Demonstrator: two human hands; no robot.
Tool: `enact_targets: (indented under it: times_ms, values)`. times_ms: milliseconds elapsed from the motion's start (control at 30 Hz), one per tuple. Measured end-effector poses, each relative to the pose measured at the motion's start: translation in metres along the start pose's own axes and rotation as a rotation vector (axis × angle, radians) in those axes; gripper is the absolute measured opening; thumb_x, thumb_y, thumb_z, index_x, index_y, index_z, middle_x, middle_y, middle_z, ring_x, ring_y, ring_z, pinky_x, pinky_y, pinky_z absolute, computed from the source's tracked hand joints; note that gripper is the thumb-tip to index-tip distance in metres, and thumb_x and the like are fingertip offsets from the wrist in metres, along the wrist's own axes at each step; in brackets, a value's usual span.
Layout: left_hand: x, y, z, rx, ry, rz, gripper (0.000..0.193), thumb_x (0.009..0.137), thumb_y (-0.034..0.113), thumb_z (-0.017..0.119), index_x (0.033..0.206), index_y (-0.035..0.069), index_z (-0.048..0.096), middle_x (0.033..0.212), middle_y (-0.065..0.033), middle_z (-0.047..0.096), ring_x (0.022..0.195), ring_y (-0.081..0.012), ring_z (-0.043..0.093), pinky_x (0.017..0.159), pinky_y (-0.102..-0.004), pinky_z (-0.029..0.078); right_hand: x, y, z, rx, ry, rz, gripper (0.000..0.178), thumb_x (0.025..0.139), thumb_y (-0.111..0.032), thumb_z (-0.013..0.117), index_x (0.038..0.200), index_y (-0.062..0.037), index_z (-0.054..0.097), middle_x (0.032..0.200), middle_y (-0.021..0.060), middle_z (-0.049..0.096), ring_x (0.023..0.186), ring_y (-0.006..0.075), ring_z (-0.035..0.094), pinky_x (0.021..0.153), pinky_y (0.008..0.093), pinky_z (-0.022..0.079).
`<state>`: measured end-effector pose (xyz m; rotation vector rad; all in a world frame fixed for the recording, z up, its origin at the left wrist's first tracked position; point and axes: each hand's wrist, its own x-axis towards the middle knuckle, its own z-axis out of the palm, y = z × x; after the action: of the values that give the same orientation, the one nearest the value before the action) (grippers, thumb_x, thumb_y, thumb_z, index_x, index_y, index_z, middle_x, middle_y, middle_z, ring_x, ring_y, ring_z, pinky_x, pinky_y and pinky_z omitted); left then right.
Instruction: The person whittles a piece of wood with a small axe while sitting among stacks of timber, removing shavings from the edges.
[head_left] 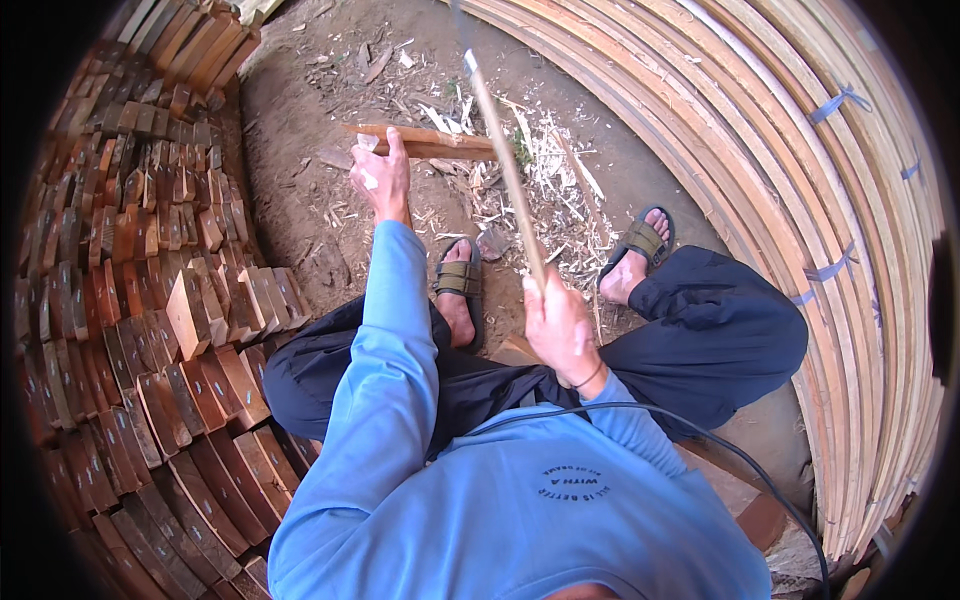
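Note:
My left hand [382, 182] reaches forward, closed around the near-left end of a reddish-brown piece of wood [450, 146]. This piece lies roughly crosswise above the ground, its right end among pale shavings. In my right hand [562, 325], held close in front of my body, is a tool with a long, slim wooden handle [512, 185]. The handle slants up and away, passing in front of the wood's right end. A bright metal part shows at its far end, blurred and cut off by the picture's edge, so I cannot tell its kind.
Stacked cut wood blocks [150, 290] rise along my left. Long pale strips of wood [800, 150], tied with blue bands, curve along my right. Wood shavings [570, 190] litter the dirt between my sandalled feet. A black cable [690, 412] crosses my shirt.

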<state>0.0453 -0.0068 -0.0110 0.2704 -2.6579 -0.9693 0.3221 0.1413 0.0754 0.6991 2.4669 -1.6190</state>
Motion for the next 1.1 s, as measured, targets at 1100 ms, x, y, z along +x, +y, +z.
enact_targets:
  times_ms: [1100]
  values:
    - [0.001, 0.004, -0.002, 0.017, 0.011, 0.045, 0.057, 0.086, 0.045, 0.067, 0.101, -0.01, 0.061, 0.093, -0.0322, 0.068, 0.09, -0.0471, 0.067, 0.086, -0.0512, 0.05, -0.01, 0.034, 0.032, -0.055, 0.002, -0.07, 0.024, 0.098, -0.018, 0.055, 0.09, 0.0038, 0.052, 0.061, 0.0265, 0.057, 0.063, 0.0467, 0.062, 0.056, 0.0537, 0.048]
